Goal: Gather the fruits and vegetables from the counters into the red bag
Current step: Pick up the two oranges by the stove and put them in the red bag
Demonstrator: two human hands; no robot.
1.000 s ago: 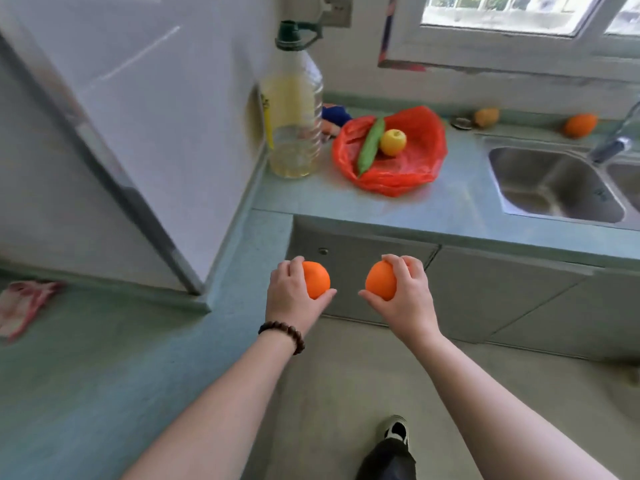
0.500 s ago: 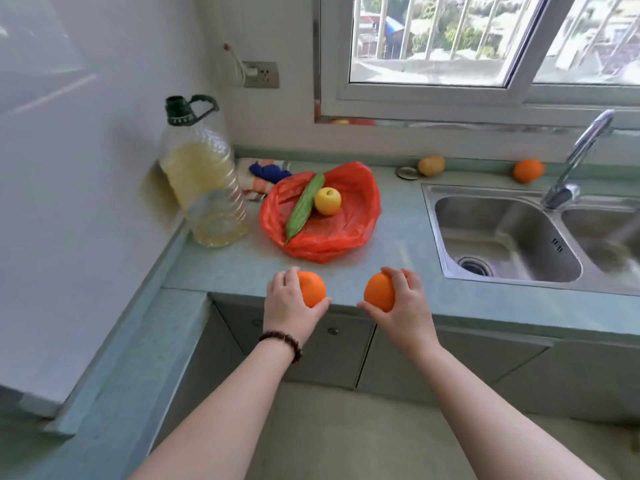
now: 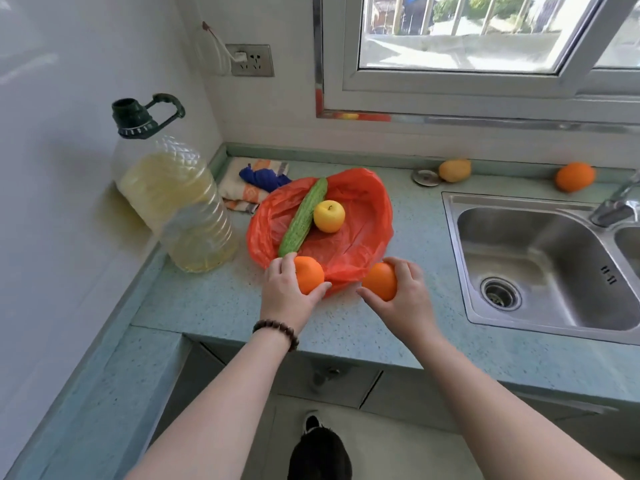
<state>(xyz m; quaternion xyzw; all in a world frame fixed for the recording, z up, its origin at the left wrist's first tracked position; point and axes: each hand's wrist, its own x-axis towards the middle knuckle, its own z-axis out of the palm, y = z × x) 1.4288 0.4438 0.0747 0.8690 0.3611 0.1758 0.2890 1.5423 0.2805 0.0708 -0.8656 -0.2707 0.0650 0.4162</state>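
The red bag lies spread open on the green counter, with a green cucumber and a yellow apple resting in it. My left hand grips an orange at the bag's near left edge. My right hand grips a second orange just in front of the bag's near right edge. Farther back, a yellowish potato-like vegetable and a third orange sit by the wall behind the sink.
A large oil bottle stands left of the bag. Folded cloths with a blue item lie behind it. A steel sink with a tap is to the right, a metal sink plug near the potato.
I have stepped up to the counter. Both hands, each still holding an orange, have moved forward from over the floor to the bag's near edge.
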